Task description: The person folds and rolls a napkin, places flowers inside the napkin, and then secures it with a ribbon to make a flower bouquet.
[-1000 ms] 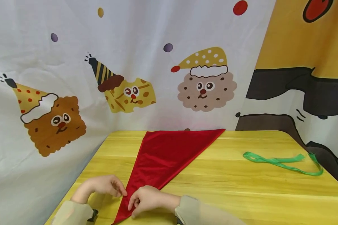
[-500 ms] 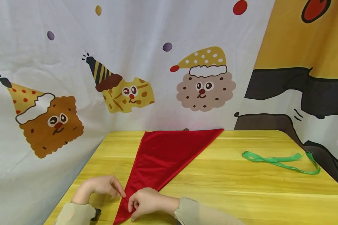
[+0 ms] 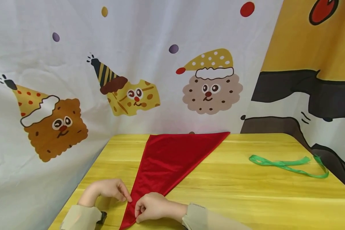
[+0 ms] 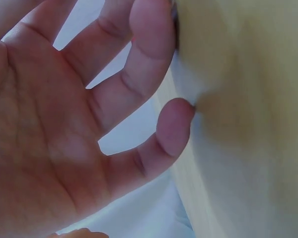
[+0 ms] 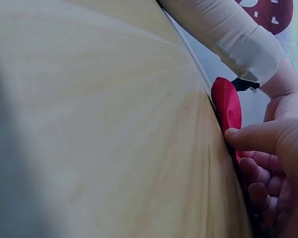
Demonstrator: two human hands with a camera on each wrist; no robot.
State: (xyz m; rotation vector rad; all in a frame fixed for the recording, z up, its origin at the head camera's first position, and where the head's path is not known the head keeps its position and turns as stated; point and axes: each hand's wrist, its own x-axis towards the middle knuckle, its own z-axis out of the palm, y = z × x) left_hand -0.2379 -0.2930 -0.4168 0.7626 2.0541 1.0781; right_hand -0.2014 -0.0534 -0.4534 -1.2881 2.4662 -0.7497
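A red cloth (image 3: 172,159), folded to a long triangle with a slight sheen, lies on the table and narrows toward the near edge. At the left edge of its narrow end, the fingertips of my left hand (image 3: 110,188) touch the fabric. That hand (image 4: 54,124) has its fingers spread and loosely bent, some tips against the tabletop. My right hand (image 3: 155,206) lies over the cloth's right edge, its thumb and fingers bent together. In the right wrist view the right hand (image 5: 288,163) pinches a raised edge of the cloth (image 5: 227,101), thumb on the near side.
A green ribbon (image 3: 279,164) lies in loose loops on the right of the yellow wood-grain table (image 3: 247,198). Behind the table hangs a white curtain (image 3: 149,38) printed with cartoon biscuits and cheese. The cloth's wide end reaches the table's far edge.
My right thumb and fingers have drawn closer together at the cloth's right edge. The left hand stays at the left edge. The cloth and ribbon lie as before.
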